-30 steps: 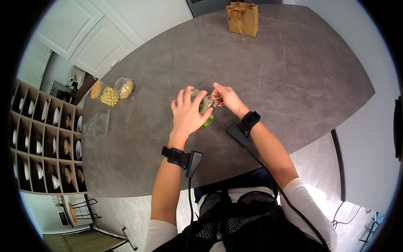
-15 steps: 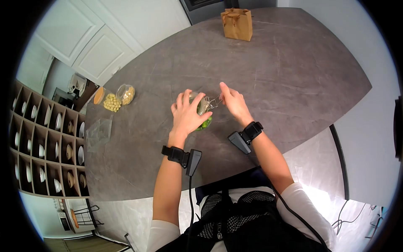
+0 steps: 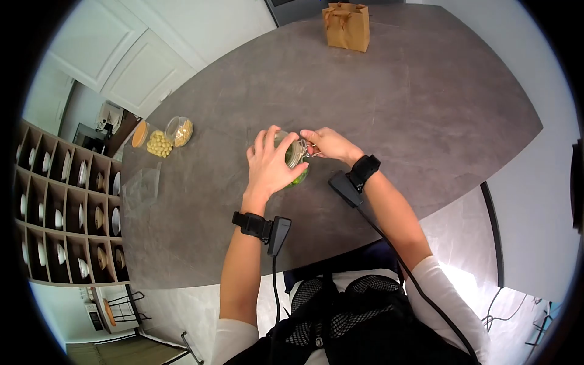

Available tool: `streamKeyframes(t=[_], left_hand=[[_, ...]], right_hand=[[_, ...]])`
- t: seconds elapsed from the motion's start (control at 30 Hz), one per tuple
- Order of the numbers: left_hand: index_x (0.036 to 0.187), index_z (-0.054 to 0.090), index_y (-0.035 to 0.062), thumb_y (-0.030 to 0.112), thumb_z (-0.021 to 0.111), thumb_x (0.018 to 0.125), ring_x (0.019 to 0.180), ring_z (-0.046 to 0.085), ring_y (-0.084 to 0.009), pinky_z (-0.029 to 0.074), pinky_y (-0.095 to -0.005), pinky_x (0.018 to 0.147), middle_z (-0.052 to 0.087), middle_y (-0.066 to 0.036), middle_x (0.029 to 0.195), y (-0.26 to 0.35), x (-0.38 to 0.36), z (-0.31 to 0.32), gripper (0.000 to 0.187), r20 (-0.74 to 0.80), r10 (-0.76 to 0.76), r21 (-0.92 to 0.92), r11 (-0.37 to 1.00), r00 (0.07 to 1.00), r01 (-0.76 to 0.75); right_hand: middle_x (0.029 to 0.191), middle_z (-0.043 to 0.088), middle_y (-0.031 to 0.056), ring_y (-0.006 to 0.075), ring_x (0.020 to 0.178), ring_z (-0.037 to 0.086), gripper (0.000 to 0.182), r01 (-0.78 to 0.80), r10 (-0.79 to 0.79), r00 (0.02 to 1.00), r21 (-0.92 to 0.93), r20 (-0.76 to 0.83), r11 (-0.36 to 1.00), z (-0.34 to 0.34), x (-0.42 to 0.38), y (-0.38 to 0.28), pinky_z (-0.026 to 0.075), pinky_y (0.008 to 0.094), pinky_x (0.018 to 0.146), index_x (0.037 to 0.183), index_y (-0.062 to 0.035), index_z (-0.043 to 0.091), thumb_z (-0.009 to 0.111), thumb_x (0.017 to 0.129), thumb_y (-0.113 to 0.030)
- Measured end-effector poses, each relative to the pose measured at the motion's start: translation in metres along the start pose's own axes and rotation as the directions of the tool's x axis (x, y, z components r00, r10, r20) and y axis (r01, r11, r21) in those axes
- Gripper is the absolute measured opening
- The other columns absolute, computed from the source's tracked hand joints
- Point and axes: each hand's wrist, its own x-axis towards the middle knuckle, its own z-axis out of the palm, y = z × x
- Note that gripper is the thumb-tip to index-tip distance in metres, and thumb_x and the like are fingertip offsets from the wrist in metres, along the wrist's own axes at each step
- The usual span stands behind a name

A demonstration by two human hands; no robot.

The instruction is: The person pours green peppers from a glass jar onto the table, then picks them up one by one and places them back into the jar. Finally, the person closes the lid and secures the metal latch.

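A clip-top glass jar point(image 3: 300, 177) with green contents stands on the table in front of me. Over its top and left side, my left hand point(image 3: 266, 167) is spread with the fingers curled round the lid and the thumb at the near side. Much of the jar is hidden beneath that hand. On the jar's right, my right hand point(image 3: 331, 145) pinches the metal wire clasp point(image 3: 312, 149) between thumb and fingers, close against the rim.
At the left table edge are a jar of pale round pieces point(image 3: 159, 144) with an orange-brown lid and a second clear jar point(image 3: 180, 131). Nearer lies a clear plastic container point(image 3: 142, 190). A brown paper bag point(image 3: 348, 29) stands at the far edge. Cables hang from both wrist devices.
My right hand has moved left and turned inward, bringing the wire clasp in against the jar. My left hand keeps its hold on the lid.
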Motion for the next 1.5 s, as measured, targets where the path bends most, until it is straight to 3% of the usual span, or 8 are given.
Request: streamKeyframes(t=[0.53,0.87,0.97,1.0,1.1,1.13,1.33,1.5], left_hand=[[0.106,0.053,0.0205,0.037,0.074,0.056,0.116,0.033,-0.0270,0.033,-0.0465,0.085,0.038,-0.005,0.122,0.001,0.000,0.001,0.056,-0.063,0.029,0.012,1.000,0.998,-0.029],[0.106,0.054,0.0199,0.038,0.073,0.057,0.115,0.034,-0.0275,0.033,-0.0468,0.085,0.039,-0.006,0.121,0.003,0.000,-0.001,0.056,-0.074,0.041,0.018,0.999,0.996,-0.039],[0.106,0.054,0.0198,0.038,0.073,0.057,0.115,0.034,-0.0274,0.033,-0.0467,0.085,0.039,-0.006,0.121,0.003,0.002,-0.001,0.055,-0.081,0.050,0.017,0.999,0.995,-0.048],[0.106,0.054,0.0198,0.038,0.073,0.057,0.115,0.034,-0.0275,0.033,-0.0467,0.085,0.039,-0.006,0.121,0.003,0.003,-0.001,0.056,-0.082,0.049,0.017,0.999,0.995,-0.048],[0.106,0.053,0.0198,0.038,0.073,0.057,0.115,0.034,-0.0274,0.034,-0.0466,0.085,0.039,-0.006,0.121,0.002,0.002,0.000,0.056,-0.077,0.049,0.021,0.999,0.996,-0.047],[0.106,0.053,0.0199,0.038,0.073,0.057,0.115,0.034,-0.0274,0.034,-0.0466,0.085,0.039,-0.006,0.121,0.002,0.000,0.001,0.056,-0.075,0.050,0.020,0.999,0.996,-0.048],[0.111,0.051,0.0210,0.040,0.072,0.059,0.116,0.033,-0.0272,0.033,-0.0470,0.086,0.038,-0.006,0.123,0.002,-0.001,-0.001,0.059,-0.054,0.059,0.038,0.998,0.997,-0.057],[0.120,0.046,0.0199,0.041,0.068,0.066,0.123,0.027,-0.0306,0.028,-0.0476,0.093,0.034,-0.011,0.130,0.003,0.001,-0.009,0.062,0.030,0.011,-0.073,0.997,0.999,-0.009]], right_hand=[[0.053,0.043,-0.0015,0.0066,0.044,0.035,0.034,0.142,-0.104,0.989,0.534,-0.102,0.833,0.017,0.002,0.029,0.027,0.0213,0.040,0.079,-0.0015,0.055,0.044,0.090,-0.032],[0.052,0.040,-0.0040,0.0059,0.044,0.032,0.033,0.182,-0.124,0.983,0.643,-0.134,0.744,0.031,0.008,0.043,0.026,0.0211,0.041,0.075,-0.0052,0.052,0.045,0.090,-0.033],[0.050,0.038,-0.0005,0.0086,0.043,0.036,0.033,0.239,-0.156,0.962,0.417,-0.225,0.877,0.037,0.013,0.039,0.031,0.0239,0.041,0.076,-0.0049,0.051,0.043,0.090,-0.034],[0.057,0.046,0.0073,0.0178,0.051,0.047,0.030,0.261,-0.256,0.877,-0.044,-0.407,0.964,0.039,0.013,0.038,0.039,0.0299,0.050,0.080,-0.0042,0.050,0.042,0.091,-0.031],[0.074,0.053,0.0124,0.0272,0.070,0.053,0.025,0.331,-0.518,0.601,-0.400,-0.609,0.855,0.045,0.015,0.042,0.041,0.0353,0.061,0.085,-0.0041,0.050,0.041,0.090,-0.027],[0.087,0.056,0.0118,0.0312,0.085,0.050,0.024,0.297,-0.435,0.694,-0.321,-0.574,0.899,0.044,0.013,0.040,0.039,0.0380,0.072,0.089,-0.0054,0.051,0.039,0.089,-0.026],[0.086,0.057,0.0105,0.0307,0.088,0.049,0.030,0.324,-0.559,0.707,-0.504,-0.433,0.801,0.036,0.012,0.044,0.033,0.0401,0.081,0.095,-0.0072,0.054,0.039,0.089,-0.033],[0.082,0.059,0.0083,0.0180,0.078,0.055,0.020,0.317,-0.301,0.857,-0.033,-0.418,0.948,0.015,-0.010,0.040,0.042,0.0291,0.073,0.091,-0.0025,0.056,0.047,0.087,-0.021]])
